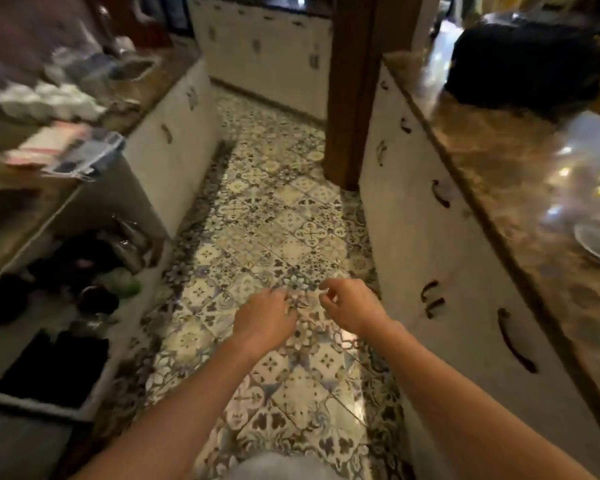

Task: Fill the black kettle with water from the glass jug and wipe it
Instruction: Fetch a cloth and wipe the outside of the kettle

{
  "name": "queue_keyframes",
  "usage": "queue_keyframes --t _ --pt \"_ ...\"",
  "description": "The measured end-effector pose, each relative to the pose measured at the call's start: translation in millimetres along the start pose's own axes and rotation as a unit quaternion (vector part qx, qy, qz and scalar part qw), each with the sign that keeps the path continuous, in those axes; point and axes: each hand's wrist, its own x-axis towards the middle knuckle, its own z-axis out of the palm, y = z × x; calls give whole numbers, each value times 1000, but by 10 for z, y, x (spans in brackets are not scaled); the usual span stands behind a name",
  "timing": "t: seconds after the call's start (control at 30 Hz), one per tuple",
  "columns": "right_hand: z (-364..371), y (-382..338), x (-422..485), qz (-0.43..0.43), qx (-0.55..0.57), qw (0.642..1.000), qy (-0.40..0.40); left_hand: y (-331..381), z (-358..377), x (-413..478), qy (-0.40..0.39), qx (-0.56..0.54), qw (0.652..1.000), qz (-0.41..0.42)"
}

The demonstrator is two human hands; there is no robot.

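Standing over a patterned tile floor between two brown stone worktops, both hands, left and right, pinch something small and pale between them; a blurred black shape, perhaps the kettle, sits at the right worktop's far end.

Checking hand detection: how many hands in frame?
2. Left hand and right hand, both low centre over the patterned floor, fingertips close together, possibly pinching something small and pale; blur hides detail.

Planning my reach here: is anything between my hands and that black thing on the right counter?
Nothing visible blocks it. Both hands hover over the tiled floor; the blurred black object sits far back on the right counter, with bare countertop before it.
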Motion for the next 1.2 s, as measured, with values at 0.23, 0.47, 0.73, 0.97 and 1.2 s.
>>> queue_keyframes --t 0.23,0.47,0.73,0.97,1.2 --pt "428 -1363 1478 -167 -47 978 -114 -1583 -575 74 64 -32 971 -226" --pt "641 -2044 2656 -248 -46 955 -157 -2217 -839 651 85 -47 946 -308" --pt "240 -2326 4642 -270 -52 950 -148 -2687 -1387 2494 124 -76 941 -306" --pt "-86 -2762 6333 -271 -76 951 -130 -3190 -1889 3999 134 -75 939 -307" --pt "103 -3193 8011 -296 -122 939 -123 -4140 -2222 5517 175 -55 935 -304"
